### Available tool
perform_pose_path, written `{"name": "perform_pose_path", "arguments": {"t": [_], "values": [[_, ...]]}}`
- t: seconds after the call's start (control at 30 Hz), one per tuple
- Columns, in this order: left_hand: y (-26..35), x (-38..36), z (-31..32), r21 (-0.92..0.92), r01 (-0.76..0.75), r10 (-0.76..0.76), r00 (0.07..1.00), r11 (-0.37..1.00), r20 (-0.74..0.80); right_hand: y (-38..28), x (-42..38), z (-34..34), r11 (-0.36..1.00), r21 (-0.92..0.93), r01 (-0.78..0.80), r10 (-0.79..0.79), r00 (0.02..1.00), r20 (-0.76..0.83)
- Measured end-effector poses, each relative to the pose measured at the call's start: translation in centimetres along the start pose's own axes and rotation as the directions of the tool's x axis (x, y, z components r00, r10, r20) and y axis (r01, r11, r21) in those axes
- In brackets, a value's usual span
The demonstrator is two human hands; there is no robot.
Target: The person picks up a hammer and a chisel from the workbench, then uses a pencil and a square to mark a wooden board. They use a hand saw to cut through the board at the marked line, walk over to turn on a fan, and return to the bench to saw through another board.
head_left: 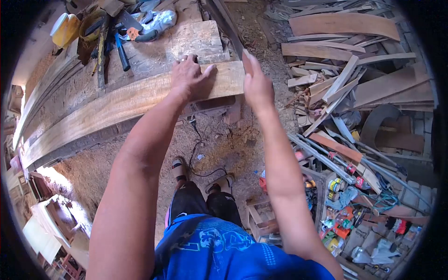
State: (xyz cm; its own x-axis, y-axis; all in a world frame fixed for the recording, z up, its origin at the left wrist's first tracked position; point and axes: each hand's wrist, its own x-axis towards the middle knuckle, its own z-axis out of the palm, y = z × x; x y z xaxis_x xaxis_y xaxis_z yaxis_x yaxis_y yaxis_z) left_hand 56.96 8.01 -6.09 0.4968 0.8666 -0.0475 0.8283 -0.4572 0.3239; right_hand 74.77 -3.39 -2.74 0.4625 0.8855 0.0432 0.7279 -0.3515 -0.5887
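A long, pale, slightly curved wooden plank point(126, 95) lies along the near edge of the workbench. My left hand point(187, 77) holds it near its right end, thumb spread on the top face and fingers bent over the far edge. At that right end, my right hand point(259, 86) grips a small flat reddish-brown piece point(247, 62). This piece stands against or just beside the plank's end; whether it is wood or a sanding block I cannot make out. My right fingers are partly hidden behind it.
On the workbench point(193, 35) lie a hammer point(122, 52), a handsaw point(140, 33) and a yellow container point(65, 29). Wood offcuts point(343, 28) are heaped on the right, above cluttered tools and cans. A dark cord point(198, 135) runs across the sawdust-covered floor near my feet.
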Motion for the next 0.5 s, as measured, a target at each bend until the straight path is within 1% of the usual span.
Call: {"name": "perform_pose_path", "arguments": {"t": [0.07, 0.1, 0.13, 0.17, 0.2, 0.23, 0.27, 0.3, 0.33, 0.4, 0.43, 0.47, 0.5], "values": [[-0.7, 0.2, 1.3, 0.002, -0.034, 0.034, 0.989, 0.999, -0.145, -0.5, 0.6, -0.9, 0.997, -0.041, -0.059, 0.063, 0.992, 0.108], [-1.2, 0.7, 1.4, -0.063, -0.009, 0.005, 0.997, 0.998, -0.072, 0.8, -1.9, -1.0, 0.997, 0.042, 0.06, -0.062, 0.997, 0.035], [-1.0, 1.0, 0.7, -0.066, -0.018, 0.012, 0.996, 0.998, -0.092, 1.1, -5.4, -2.1, 0.997, 0.053, 0.06, -0.06, 0.998, 0.003], [-0.8, 0.6, 0.4, -0.04, -0.008, 0.006, 0.999, 0.999, -0.047, 1.5, -10.5, -3.6, 0.997, 0.062, 0.051, -0.05, 0.999, -0.015], [-0.7, 0.4, 0.1, -0.014, 0.003, -0.003, 1.0, 1.0, 0.001, 2.0, -15.3, -5.1, 0.981, 0.122, 0.151, -0.145, 0.988, -0.057], [-0.5, 0.2, -0.1, -0.02, 0.008, -0.008, 1.0, 1.0, 0.002, 2.7, -20.0, -6.6, 0.979, 0.143, 0.148, -0.145, 0.989, -0.029], [-0.4, 0.3, -0.2, -0.01, 0.012, -0.013, 0.999, 1.0, -0.036, 3.7, -25.2, -8.2, 0.993, 0.109, 0.05, -0.056, 0.997, 0.047], [-0.2, 0.2, 0.0, -0.001, 0.014, -0.014, 0.998, 1.0, -0.064, 5.4, -30.1, -9.0, 0.99, 0.133, -0.054, 0.044, 0.996, 0.074], [-0.1, 0.3, 0.5, -0.002, 0.016, -0.016, 0.998, 1.0, -0.056, 5.1, -30.6, -9.4, 0.989, 0.132, -0.06, 0.049, 0.996, 0.08], [-0.7, 0.5, 1.3, 0.013, -0.022, 0.024, 0.992, 1.0, -0.128, 3.6, -30.1, -10.0, 0.992, 0.125, 0.003, -0.008, 0.999, 0.036], [-1.2, 0.9, 1.6, 0.016, -0.02, 0.022, 0.992, 1.0, -0.126, 2.8, -25.8, -8.8, 0.991, 0.127, 0.037, -0.041, 0.999, 0.03], [-1.7, 1.3, 1.9, -0.011, -0.044, 0.042, 0.99, 0.999, -0.133, 2.2, -19.1, -6.7, 0.989, 0.126, 0.074, -0.078, 0.997, 0.024], [-1.8, 1.3, 2.4, -0.041, -0.072, 0.066, 0.988, 0.997, -0.138, 4.6, -15.0, -2.9, 0.988, 0.123, 0.09, -0.085, 0.996, -0.039]]}}
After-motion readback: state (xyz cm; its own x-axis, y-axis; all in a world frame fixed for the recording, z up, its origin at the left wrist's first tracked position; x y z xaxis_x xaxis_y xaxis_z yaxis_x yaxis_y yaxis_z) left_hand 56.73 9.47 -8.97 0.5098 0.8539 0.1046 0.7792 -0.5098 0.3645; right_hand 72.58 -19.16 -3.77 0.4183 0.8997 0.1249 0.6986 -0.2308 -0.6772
